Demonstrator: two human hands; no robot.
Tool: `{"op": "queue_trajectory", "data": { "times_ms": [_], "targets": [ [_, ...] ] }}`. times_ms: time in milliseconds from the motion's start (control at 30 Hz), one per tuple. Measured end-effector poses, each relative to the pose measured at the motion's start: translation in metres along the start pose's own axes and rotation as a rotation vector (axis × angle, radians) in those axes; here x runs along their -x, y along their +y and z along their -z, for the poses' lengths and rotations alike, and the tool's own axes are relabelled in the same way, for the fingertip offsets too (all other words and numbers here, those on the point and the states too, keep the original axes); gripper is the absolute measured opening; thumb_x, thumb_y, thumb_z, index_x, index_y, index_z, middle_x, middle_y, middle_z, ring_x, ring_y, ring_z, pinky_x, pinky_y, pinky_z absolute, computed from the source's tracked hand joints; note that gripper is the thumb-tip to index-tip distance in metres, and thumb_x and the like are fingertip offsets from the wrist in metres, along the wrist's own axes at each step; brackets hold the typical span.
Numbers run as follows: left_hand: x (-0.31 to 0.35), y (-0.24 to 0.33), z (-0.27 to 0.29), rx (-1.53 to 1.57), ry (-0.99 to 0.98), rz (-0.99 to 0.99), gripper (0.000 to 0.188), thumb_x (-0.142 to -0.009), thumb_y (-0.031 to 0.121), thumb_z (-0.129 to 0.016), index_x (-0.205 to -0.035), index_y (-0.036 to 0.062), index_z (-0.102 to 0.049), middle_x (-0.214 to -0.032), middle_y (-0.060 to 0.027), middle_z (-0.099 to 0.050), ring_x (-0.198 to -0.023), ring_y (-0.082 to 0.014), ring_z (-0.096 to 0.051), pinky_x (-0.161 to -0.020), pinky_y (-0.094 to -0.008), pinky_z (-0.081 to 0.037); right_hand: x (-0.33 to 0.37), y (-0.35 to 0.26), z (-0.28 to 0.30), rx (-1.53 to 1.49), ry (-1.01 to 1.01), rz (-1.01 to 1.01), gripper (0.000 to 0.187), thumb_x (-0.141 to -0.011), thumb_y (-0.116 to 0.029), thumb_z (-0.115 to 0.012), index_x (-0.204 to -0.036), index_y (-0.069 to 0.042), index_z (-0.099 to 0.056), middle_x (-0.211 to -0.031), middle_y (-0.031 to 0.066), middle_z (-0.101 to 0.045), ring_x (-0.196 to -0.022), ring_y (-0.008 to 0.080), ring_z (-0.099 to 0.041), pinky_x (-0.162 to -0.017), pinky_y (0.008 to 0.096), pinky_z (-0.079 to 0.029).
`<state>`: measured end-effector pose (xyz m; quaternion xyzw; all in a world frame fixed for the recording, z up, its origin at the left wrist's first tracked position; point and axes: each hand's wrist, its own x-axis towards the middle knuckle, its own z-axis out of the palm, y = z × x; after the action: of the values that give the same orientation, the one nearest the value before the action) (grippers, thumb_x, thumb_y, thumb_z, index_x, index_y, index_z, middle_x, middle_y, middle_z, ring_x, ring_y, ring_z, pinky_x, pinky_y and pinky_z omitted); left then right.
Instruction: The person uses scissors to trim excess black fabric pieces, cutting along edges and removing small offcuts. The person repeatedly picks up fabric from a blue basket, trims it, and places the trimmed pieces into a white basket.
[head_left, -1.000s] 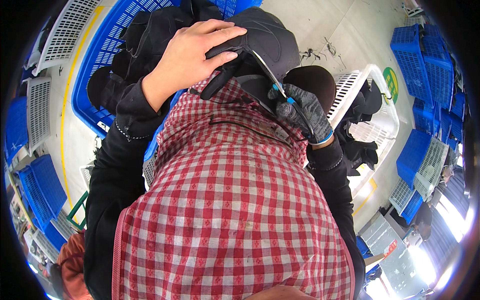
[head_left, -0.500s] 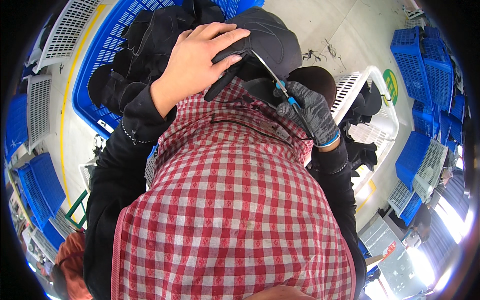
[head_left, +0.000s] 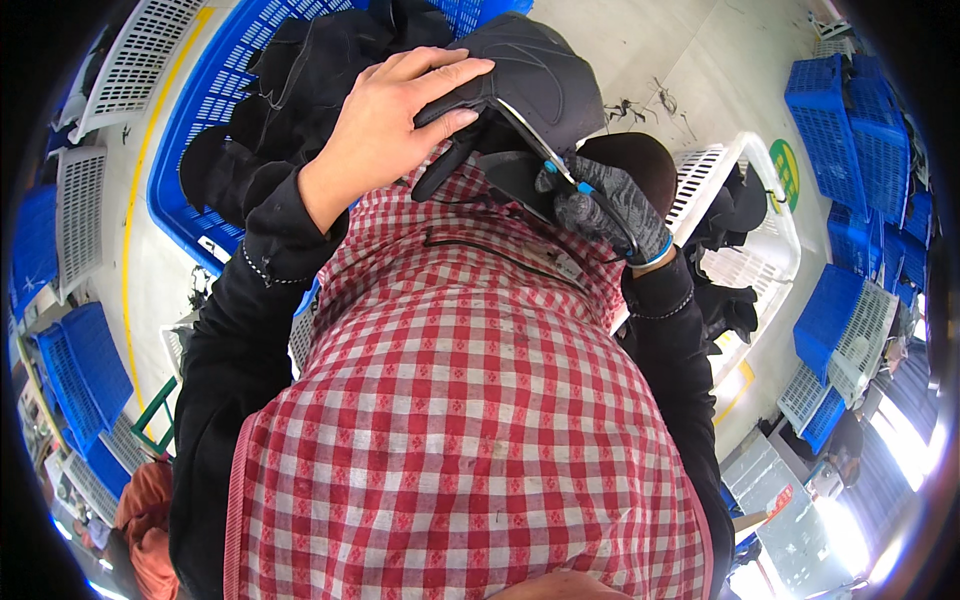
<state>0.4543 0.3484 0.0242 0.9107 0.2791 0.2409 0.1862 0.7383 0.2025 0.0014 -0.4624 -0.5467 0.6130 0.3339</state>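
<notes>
A black stitched shoe upper (head_left: pixel 535 65) lies over my lap, its rounded side facing up and away from me. My bare left hand (head_left: pixel 390 125) grips its near-left edge, fingers laid over the top and the thumb pressed against the side. In a grey knitted glove, my right hand (head_left: pixel 615 205) is closed round slim metal scissors (head_left: pixel 526 129) with blue bands. Their blades point up and left to the upper's edge, close to my left fingertips. Much of the handles is hidden by the glove.
A blue basket (head_left: pixel 172 165) heaped with black pieces (head_left: pixel 310 75) stands at far left. At my right is a white basket (head_left: pixel 745 150) holding more of them. Stacked blue crates (head_left: pixel 825 120) line the right side. Black scraps (head_left: pixel 625 108) lie on the floor ahead.
My right hand and the scissors have shifted slightly up and left, and the hand has turned a little. My left hand keeps its hold on the upper, almost unmoved.
</notes>
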Motion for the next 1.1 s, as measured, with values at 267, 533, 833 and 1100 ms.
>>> {"op": "queue_trajectory", "data": {
  "times_ms": [267, 533, 833, 1100],
  "targets": [
    [0.005, -0.003, -0.001, -0.017, 0.02, 0.01, 0.049, -0.092, 0.031, -0.075, -0.139, 0.0247, -0.065, -0.137, -0.004, -0.065, -0.125, -0.0292, -0.061, -0.109, -0.0475, -0.046, -0.004, -0.002, -0.009, 0.167, 0.07, 0.087, 0.051, -0.096, -0.046, -0.073, -0.122, -0.002, -0.067, -0.096, 0.0007, -0.064, -0.084, 0.01, -0.056, -0.078, 0.0258, -0.046],
    [0.005, -0.002, -0.001, -0.05, 0.02, 0.004, 0.051, -0.091, 0.027, -0.076, -0.141, 0.0262, -0.064, -0.139, -0.004, -0.064, -0.129, -0.0298, -0.059, -0.112, -0.0484, -0.044, 0.002, -0.02, -0.01, 0.094, 0.069, -0.026, 0.042, -0.094, -0.032, -0.078, -0.123, -0.002, -0.071, -0.102, 0.0153, -0.075, -0.091, 0.0232, -0.071, -0.086, 0.0344, -0.055],
    [0.012, 0.016, -0.006, -0.217, 0.136, -0.02, 0.056, -0.082, 0.012, -0.082, -0.135, 0.0214, -0.069, -0.135, -0.0061, -0.066, -0.126, -0.0315, -0.06, -0.109, -0.0436, -0.045, 0.018, -0.051, -0.021, 0.879, 0.214, -0.019, 0.053, -0.084, -0.033, -0.084, -0.124, -0.002, -0.069, -0.11, 0.021, -0.073, -0.098, 0.0374, -0.071, -0.083, 0.0389, -0.056],
    [0.017, 0.009, -0.008, 0.26, 0.157, -0.008, 0.032, -0.078, 0.009, -0.084, -0.11, 0.0113, -0.079, -0.11, -0.0029, -0.071, -0.105, -0.0234, -0.064, -0.093, -0.0361, -0.049, 0.012, -0.025, 0.0, -0.04, -0.099, -0.117, 0.04, -0.098, -0.034, -0.074, -0.12, -0.001, -0.07, -0.102, 0.0055, -0.073, -0.091, 0.0133, -0.066, -0.084, 0.0288, -0.053]
  ]
}}
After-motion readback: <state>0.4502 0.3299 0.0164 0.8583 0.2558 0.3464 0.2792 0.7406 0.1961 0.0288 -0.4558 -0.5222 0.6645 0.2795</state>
